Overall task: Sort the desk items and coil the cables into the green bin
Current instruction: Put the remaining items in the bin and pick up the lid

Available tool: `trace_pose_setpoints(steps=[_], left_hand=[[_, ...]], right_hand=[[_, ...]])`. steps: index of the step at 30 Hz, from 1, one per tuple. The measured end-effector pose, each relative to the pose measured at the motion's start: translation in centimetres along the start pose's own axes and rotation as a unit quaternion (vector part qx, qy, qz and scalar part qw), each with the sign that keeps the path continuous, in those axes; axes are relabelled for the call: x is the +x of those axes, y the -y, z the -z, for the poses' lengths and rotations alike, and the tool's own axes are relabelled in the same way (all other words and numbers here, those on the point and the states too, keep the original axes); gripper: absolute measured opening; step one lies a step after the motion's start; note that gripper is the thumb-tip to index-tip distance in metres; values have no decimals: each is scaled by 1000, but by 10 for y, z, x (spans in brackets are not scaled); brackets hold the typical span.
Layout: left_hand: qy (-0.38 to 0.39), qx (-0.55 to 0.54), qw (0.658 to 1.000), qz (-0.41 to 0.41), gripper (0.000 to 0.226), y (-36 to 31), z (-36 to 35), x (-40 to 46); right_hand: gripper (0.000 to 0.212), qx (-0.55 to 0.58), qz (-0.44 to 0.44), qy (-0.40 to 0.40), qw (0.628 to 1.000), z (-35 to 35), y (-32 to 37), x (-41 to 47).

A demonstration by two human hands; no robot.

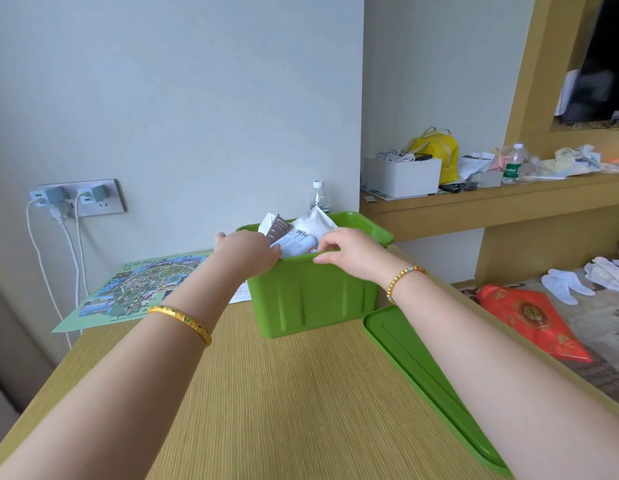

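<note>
Hands meet at the near rim of the green bin, which stands toward the back of the counter, already stuffed with packets and papers that poke above its top. The left hand reaches over the bin's left corner, fingers lying fairly straight across the rim and against the contents; whether it actually grips anything I cannot tell. The right hand curls its fingers over the rim's near edge, thumb underneath, pinching it.

The step in hand looks like settling the load. To do it well, the right hand should steady the bin while the left presses the tall packets down flat and toward the back, leaving room for coiled cables. The green lid lies just beside the bin, on the right, off; it will only seat if nothing sticks up. White cables hang from the wall chargers, not yet coiled. A printed map lies left of the bin.
</note>
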State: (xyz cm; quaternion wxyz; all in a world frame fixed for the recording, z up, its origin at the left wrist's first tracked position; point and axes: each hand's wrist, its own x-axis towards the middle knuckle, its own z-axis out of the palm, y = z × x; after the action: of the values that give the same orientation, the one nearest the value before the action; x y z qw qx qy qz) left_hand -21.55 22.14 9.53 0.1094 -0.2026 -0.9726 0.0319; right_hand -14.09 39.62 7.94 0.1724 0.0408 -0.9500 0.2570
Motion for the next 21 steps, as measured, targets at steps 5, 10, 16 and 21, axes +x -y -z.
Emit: trace_pose_setpoints(steps=[5,10,16,21], left_hand=[[-17,2,1000,26,30,27,4,-5],[-66,-88,994,-2,35,26,2,5],[32,-129,990,-50,51,20,-2,31],[131,-124,983,-40,52,25,-2,49]], right_hand=[[25,73,-2,64,995,7,24,-1],[30,52,-39,-58,996,11,21,25],[32,-6,-117,104,988,-9,19,63],[34,7,-142,178,974,-19,23,77]])
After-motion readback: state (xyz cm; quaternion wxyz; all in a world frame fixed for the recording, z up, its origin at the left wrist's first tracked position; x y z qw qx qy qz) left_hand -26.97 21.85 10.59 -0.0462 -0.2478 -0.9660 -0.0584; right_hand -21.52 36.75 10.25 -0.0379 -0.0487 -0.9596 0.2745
